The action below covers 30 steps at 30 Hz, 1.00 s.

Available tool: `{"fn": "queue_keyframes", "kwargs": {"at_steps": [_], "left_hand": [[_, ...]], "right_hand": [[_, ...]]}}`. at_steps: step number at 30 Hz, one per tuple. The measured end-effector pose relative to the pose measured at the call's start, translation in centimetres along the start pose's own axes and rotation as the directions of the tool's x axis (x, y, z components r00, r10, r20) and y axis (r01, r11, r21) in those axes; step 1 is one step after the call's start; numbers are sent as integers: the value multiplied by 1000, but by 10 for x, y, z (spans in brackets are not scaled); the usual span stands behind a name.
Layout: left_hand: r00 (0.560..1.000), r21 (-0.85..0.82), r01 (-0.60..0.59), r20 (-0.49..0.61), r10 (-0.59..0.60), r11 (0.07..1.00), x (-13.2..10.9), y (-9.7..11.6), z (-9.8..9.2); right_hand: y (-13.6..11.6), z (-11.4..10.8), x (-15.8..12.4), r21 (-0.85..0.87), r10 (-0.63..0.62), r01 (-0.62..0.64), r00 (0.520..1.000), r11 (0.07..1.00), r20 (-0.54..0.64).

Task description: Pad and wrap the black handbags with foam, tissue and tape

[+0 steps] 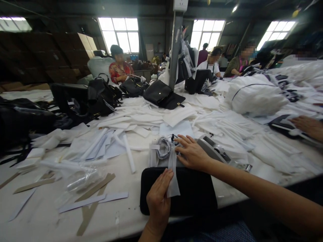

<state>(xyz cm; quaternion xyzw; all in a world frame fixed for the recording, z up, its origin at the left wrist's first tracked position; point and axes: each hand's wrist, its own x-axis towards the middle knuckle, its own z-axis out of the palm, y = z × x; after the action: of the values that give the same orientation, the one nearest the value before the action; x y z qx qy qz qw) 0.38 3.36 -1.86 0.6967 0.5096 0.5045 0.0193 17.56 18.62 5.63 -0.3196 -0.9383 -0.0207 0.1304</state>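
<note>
A flat black bag (194, 195) lies at the table's front edge, right before me. My left hand (159, 195) is over its left part, fingers pressed together on a translucent white strip (173, 186) that hangs down across the bag. My right hand (193, 154) has its fingers spread beside the strip's upper end, close to a small black clip. Beyond the bag sits a coiled strap (164, 149) in pale wrapping, with a white band around part of it. Whether my right fingertips touch the strip or the strap, I cannot tell.
A grey tape dispenser (213, 149) stands behind my right forearm. White sheets (141, 117) and cardboard strips (94, 201) litter the table. Black bags (164, 94) lie further back, near a post (176, 50). Another person's hand (309, 126) rests by a dark item at right.
</note>
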Motion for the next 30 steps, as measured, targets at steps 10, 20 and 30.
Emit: {"fn": "queue_keyframes", "kwargs": {"at_steps": [10,20,30], "left_hand": [[993,50,-113,25,112,992,14,4,8],[971,49,-223,101,217,974,23,-1,14],[975,32,-217,53,215,976,21,-2,16]], "right_hand": [[6,15,-4,-27,56,-54,993,998,107],[14,33,19,17,38,-42,979,999,198],[9,8,10,-59,-123,125,992,990,42]]}}
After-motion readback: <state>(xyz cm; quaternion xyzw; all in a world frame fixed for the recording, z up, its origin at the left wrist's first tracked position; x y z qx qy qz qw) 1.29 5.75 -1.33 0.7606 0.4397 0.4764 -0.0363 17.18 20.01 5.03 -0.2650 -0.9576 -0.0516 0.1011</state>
